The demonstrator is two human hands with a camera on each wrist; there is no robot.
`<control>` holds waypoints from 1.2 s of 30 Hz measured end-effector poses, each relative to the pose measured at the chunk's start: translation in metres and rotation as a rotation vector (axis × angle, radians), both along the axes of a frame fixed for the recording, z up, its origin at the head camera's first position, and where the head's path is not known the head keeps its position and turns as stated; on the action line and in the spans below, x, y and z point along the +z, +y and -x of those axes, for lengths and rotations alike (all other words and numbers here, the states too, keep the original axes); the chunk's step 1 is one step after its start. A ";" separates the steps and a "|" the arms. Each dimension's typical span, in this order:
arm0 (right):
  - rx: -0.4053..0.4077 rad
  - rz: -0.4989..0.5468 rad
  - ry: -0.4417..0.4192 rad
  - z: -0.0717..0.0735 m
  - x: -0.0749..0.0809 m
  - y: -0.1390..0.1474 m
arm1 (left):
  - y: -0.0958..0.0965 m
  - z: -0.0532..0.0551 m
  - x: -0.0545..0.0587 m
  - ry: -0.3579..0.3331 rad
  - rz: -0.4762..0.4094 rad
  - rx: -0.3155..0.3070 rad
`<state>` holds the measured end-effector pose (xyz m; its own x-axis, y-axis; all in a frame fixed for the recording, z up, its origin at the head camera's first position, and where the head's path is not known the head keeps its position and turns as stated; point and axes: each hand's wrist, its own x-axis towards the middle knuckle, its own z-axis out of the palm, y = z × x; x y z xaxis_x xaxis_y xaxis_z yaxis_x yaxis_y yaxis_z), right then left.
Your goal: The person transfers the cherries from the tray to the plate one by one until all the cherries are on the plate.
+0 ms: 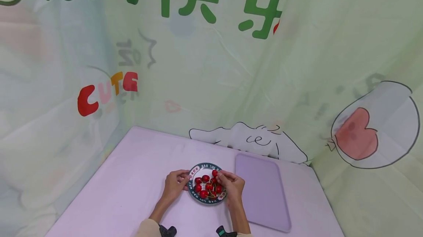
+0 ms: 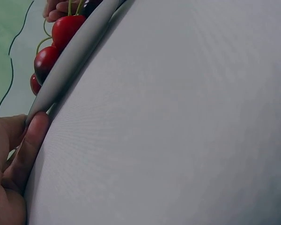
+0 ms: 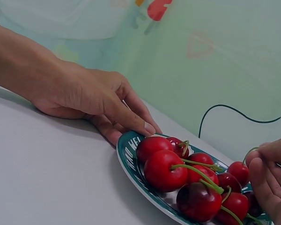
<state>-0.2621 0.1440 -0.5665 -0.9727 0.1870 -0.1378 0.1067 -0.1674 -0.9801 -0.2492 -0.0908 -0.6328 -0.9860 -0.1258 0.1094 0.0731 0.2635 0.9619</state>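
A round plate [image 1: 209, 201] with a dark green lettered rim holds several red cherries [image 3: 165, 170] with green stems. My left hand [image 1: 173, 186] grips the plate's left edge, thumb on the rim and fingers lower down its side. In the left wrist view, a finger [image 2: 36, 131] sits right under the plate's edge. Over the plate's far right side, my right hand [image 1: 234, 187] pinches one cherry [image 3: 239, 173] by its stem between thumb and fingertips. That cherry hangs close over the others.
A flat purple tray [image 1: 264, 193] lies to the right of the plate on the pale table [image 1: 132, 178]. Printed curtains [image 1: 231, 83] hang behind and along both sides. Dark straps [image 1: 167, 230] circle the wrists.
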 end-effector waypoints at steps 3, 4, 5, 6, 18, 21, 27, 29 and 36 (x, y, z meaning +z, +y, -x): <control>-0.004 -0.003 -0.008 0.000 -0.002 0.000 | 0.000 -0.001 -0.001 0.001 0.008 0.001; -0.008 -0.003 -0.008 0.000 -0.002 0.000 | 0.000 -0.001 -0.001 0.008 0.014 -0.003; -0.011 -0.005 -0.006 -0.001 -0.001 0.000 | 0.000 -0.001 -0.002 0.006 0.012 -0.004; -0.017 -0.006 -0.004 -0.001 0.000 0.000 | 0.000 -0.001 -0.002 0.004 0.013 -0.003; -0.110 -0.043 -0.030 -0.004 0.010 0.005 | -0.002 0.003 -0.004 -0.004 0.002 -0.002; -0.142 -0.050 -0.028 -0.005 0.011 0.007 | -0.002 0.003 -0.004 0.000 0.004 -0.002; -0.194 -0.057 -0.027 -0.001 0.003 0.015 | -0.001 0.002 -0.002 -0.004 0.003 0.001; -0.206 -0.077 -0.038 0.000 0.001 0.017 | -0.001 0.002 -0.002 -0.002 0.002 0.000; -0.232 -0.122 -0.052 -0.002 0.001 0.020 | -0.001 0.002 -0.003 -0.004 0.009 0.000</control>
